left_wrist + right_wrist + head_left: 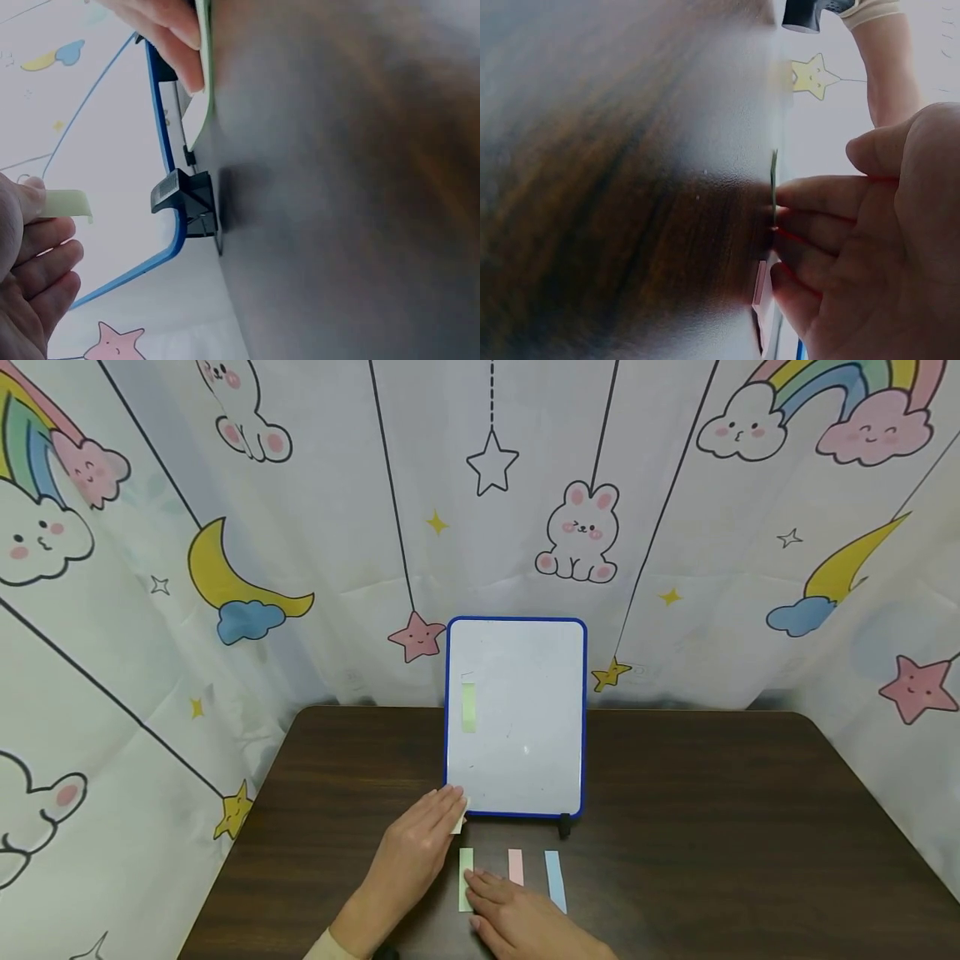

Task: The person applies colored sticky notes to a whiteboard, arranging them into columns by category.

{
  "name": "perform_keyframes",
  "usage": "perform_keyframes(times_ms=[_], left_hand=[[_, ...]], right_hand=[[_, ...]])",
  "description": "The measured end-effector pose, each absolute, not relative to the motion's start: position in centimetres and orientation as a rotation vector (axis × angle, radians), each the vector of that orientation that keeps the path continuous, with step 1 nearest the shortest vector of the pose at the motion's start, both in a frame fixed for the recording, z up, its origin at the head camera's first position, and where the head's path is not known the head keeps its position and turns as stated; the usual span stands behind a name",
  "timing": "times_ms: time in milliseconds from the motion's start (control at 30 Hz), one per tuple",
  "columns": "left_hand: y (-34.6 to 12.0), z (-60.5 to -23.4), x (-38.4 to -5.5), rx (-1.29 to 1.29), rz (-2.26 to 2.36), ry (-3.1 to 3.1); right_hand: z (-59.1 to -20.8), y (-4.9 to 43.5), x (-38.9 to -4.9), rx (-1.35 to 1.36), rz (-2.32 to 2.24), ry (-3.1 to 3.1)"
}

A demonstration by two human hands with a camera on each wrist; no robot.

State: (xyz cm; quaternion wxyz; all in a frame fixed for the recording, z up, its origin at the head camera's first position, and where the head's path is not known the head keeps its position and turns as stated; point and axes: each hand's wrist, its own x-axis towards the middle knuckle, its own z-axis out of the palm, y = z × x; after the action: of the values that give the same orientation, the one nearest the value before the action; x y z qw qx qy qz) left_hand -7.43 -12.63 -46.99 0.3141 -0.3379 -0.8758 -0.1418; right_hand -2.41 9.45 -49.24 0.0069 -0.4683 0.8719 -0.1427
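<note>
My left hand is at the lower left corner of the whiteboard. In the left wrist view its thumb and forefinger pinch a pale green sticky note strip, whose free end bends down; the other fingers are extended. On the table, my right hand rests its straight fingertips at the edge of a green sticky note pad. The right wrist view has that pad edge-on against the fingertips. Another green strip is stuck upright on the board's upper left.
A pink sticky note pad, partly behind the right hand, and a blue one lie right of the green pad. A black stand foot supports the board on the brown table. A patterned curtain hangs behind.
</note>
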Motion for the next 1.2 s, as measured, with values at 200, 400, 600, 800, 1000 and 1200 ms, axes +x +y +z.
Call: perform_keyframes(times_ms=[200, 400, 600, 800, 1000, 1200], left_hand=[[-12.2, -46.5, -8.1, -0.889, -0.357, -2.289], [-12.1, -46.4, -8.6, -0.871, -0.328, -2.301], [-12.1, -46.5, -9.4, -0.855, -0.327, -2.284], [-12.1, -46.2, -10.1, -0.837, -0.331, -2.258], [-12.0, -46.1, -10.6, -0.821, -0.337, -2.272], [-11.9, -45.8, -11.2, -0.812, -0.345, -2.268]], right_hand=[[-49.2, 9.5, -2.4, -1.513, -0.443, 2.746], [-49.2, 9.4, -2.5, -1.539, -0.446, 2.749], [-49.3, 9.5, -2.4, -1.504, -0.469, 2.761], [-49.4, 9.5, -2.4, -1.476, -0.48, 2.743], [-49.4, 9.5, -2.5, -1.471, -0.468, 2.744], [-49.4, 9.5, -2.5, -1.478, -0.47, 2.746]])
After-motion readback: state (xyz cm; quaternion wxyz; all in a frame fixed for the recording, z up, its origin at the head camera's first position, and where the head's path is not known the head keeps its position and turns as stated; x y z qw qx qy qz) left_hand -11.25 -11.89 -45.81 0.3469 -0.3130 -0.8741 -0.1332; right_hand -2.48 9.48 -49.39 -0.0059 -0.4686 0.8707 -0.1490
